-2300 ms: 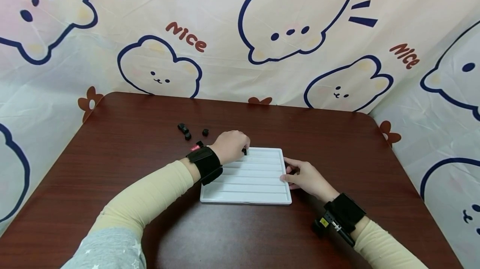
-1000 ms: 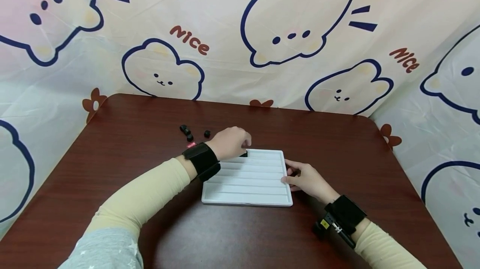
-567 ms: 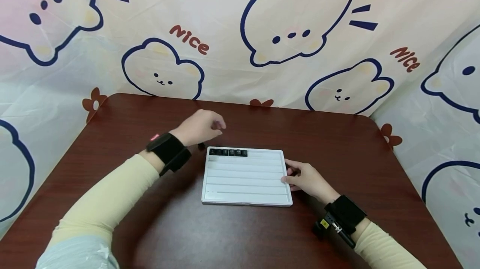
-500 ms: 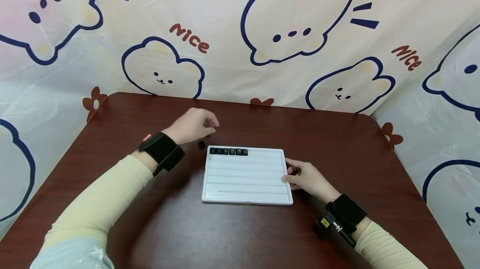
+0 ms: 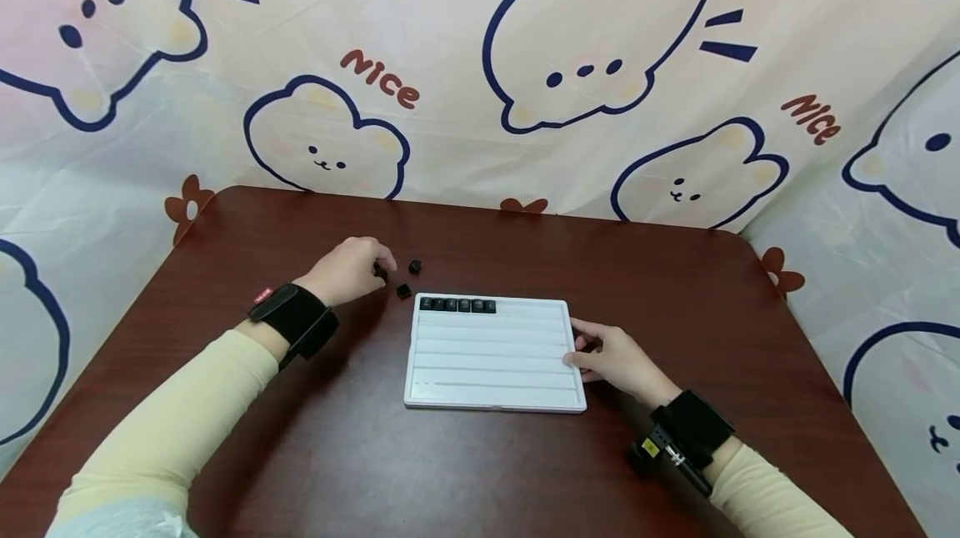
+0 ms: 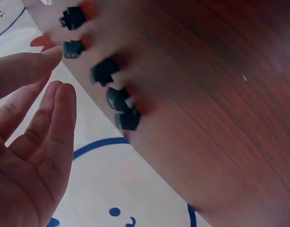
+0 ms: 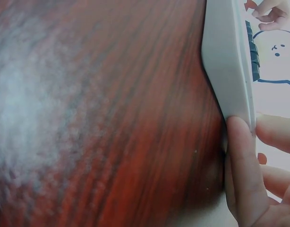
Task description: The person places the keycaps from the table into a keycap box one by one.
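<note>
A white ridged tray (image 5: 487, 363) lies on the table, a row of several black keycaps (image 5: 458, 304) along its back left edge. My right hand (image 5: 615, 363) grips the tray's right side, with finger and thumb at the rim in the right wrist view. Beyond the tray's left corner, my left hand (image 5: 345, 271) reaches over loose keycaps. In the left wrist view its fingers (image 6: 64, 118) are apart from the thumb with nothing between them, and the thumb tip comes right beside one loose keycap (image 6: 73, 48). The hand partly hides the loose group in the head view.
Two more loose keycaps lie between hand and tray, one further back (image 5: 416, 267) and one near the tray's corner (image 5: 403, 291). The brown wooden table (image 5: 660, 271) ends at a patterned cloth backdrop (image 5: 450, 121) behind and at both sides.
My left hand has let go of a keycap in the tray's back row and moved left to the loose keycaps. The right hand and tray have stayed in place.
</note>
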### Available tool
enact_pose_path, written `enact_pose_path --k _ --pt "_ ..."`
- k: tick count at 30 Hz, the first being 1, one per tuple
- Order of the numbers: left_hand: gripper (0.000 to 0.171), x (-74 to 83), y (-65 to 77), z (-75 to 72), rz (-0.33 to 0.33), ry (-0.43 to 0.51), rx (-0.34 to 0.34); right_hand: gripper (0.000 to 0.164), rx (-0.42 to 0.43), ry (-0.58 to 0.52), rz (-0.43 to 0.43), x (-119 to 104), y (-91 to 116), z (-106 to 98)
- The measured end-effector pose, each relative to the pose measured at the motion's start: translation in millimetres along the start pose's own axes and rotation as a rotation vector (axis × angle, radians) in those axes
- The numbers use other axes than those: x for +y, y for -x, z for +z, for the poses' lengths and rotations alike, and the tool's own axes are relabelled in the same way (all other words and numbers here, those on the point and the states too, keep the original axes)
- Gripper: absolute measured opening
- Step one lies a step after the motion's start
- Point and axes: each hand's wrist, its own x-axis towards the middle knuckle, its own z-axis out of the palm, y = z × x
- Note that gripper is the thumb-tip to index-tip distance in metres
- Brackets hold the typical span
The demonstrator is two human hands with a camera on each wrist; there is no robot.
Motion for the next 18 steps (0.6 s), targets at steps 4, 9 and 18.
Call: enact_pose_path --k 4,9,18 --pt "0.026 -5.4 -0.8 -1.9 -0.013 -0.013 0.007 0.068 0.009 0.007 0.007 -0.9 -0.9 0.4" --pt "0.027 -7.6 -3.4 0.4 -0.025 -0.033 -0.007 0.068 0.013 0.010 0.011 -0.9 -0.1 0.1" --pt "0.026 -6.1 -9.4 6.0 -0.016 -0.086 -0.032 0.069 0.013 0.001 0.021 0.9 -0.1 0.2"
